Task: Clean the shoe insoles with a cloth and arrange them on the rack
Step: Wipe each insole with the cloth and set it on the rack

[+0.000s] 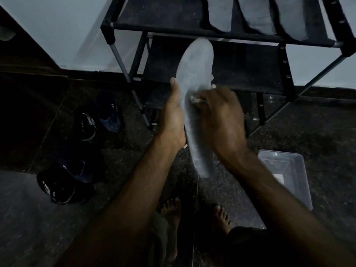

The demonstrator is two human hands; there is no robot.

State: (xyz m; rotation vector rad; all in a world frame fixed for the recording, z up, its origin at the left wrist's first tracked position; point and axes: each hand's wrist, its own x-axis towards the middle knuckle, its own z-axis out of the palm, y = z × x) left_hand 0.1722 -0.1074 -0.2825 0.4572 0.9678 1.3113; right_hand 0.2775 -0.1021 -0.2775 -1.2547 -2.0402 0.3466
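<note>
Head view, dim light. Long pale grey foam insole [194, 105] held up at centre frame, toe end far, heel end near, in front of black metal-framed shoe rack with fabric shelves [212, 34]. Left hand [174, 120] cupped along insole's left edge, thumb up its side, gripping it. Right hand [219, 116] closed around small whitish cloth [195, 99], pressed to insole's mid section; only a scrap of cloth visible between fingers. Looks like mid-wipe on this one.

Progress: three grey insoles [256, 16] already lying on rack's top shelf, far right, side by side. Lower shelf behind held insole appears bare as far as visible. Dark sneakers [84, 122] on floor at left, two pairs by the look of it; can't tell whether any insoles remain inside. Clear plastic tub [287, 174] on floor near right. Likely remaining: finish wiping, place on rack beside the others, check for more.
</note>
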